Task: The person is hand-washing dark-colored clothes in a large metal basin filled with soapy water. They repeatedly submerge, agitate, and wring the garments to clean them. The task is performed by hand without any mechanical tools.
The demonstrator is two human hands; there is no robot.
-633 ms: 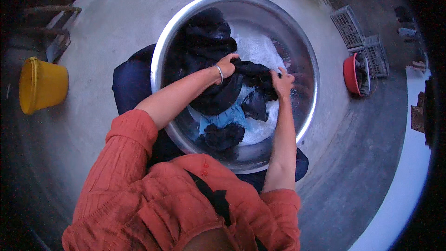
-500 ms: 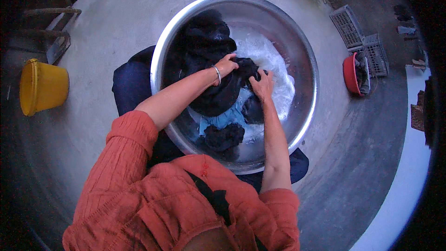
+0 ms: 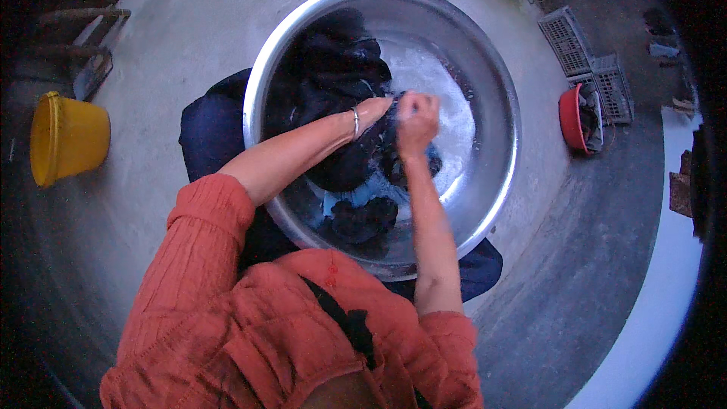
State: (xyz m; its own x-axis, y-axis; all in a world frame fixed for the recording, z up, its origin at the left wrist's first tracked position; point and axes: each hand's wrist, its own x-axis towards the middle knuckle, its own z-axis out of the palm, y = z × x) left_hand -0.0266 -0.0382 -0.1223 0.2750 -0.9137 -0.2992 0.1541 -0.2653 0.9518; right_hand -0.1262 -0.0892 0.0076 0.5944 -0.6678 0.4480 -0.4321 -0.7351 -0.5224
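A wide metal basin (image 3: 496, 125) stands before me with sudsy water (image 3: 452, 110) in it. Wet dark clothes (image 3: 333, 68) are heaped along its left side. My left hand (image 3: 372, 113), with a bangle at the wrist, grips dark cloth near the basin's middle. Close beside it, my right hand (image 3: 417, 123) is closed in a fist on the same cloth, slightly blurred. Most of the gripped cloth is hidden by the hands. Below them lie a bit of light blue cloth (image 3: 333, 201) and a bunched dark piece (image 3: 365, 220).
A yellow bucket (image 3: 79, 140) lies tilted on the concrete floor (image 3: 189, 30) at the left, near a wooden chair-like frame (image 3: 83, 49). At the right are a red basin (image 3: 569, 121) with dark items inside and grey plastic crates (image 3: 568, 42). My knees flank the metal basin.
My right hand has moved left and up, from fingers pinching the cloth to a fist next to my left hand. The cloth between the hands is bunched closer.
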